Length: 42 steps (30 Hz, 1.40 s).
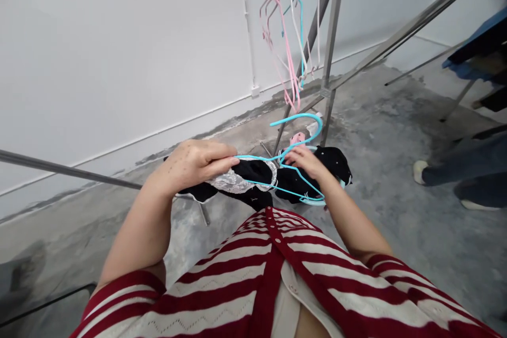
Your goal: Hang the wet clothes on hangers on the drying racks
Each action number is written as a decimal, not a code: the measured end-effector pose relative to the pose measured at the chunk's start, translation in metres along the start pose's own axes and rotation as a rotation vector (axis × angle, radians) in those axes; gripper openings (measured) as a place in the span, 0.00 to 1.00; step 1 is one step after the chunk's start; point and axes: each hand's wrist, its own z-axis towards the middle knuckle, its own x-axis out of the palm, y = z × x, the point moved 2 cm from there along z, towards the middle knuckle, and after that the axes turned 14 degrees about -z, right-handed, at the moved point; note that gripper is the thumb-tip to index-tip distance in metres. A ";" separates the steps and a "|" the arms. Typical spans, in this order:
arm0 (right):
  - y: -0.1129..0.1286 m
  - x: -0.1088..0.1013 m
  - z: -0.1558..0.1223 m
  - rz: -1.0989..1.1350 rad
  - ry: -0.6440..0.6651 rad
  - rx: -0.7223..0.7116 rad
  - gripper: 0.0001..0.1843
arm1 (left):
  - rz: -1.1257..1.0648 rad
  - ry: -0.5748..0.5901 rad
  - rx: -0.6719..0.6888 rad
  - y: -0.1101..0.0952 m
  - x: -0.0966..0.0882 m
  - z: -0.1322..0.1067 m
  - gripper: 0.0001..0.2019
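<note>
A light-blue hanger [319, 128] is in front of me, its hook curving up to the left. On the hanger's left arm sits a black garment with white lace trim [228, 182]. My left hand [194, 161] is closed, thumb and fingers pinching the hanger's left end and the garment's edge together. Close by the base of the hook, my right hand [304, 160] has its fingers bent around the hanger's neck. The ends of those fingers are partly hidden. Below the hands lie more black clothes [332, 163], over what looks like a pale-blue rim.
Several pink, white and blue hangers [293, 58] hang ahead from a metal rack [330, 37]. A metal bar [71, 169] slants in at left. At right stand a person's legs in jeans [467, 161], below dark hanging clothes [483, 53]. A white wall [119, 53] runs behind.
</note>
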 end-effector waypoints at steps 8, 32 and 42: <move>-0.012 0.077 0.023 -0.039 0.109 0.000 0.13 | -0.062 -0.099 -0.173 0.014 -0.006 -0.025 0.17; 0.012 0.017 0.027 0.817 -0.275 0.360 0.12 | 0.114 -0.520 -0.269 0.062 0.048 -0.071 0.15; -0.005 0.013 0.022 0.802 -0.102 0.324 0.15 | -0.129 -0.685 -0.306 0.069 0.048 -0.074 0.13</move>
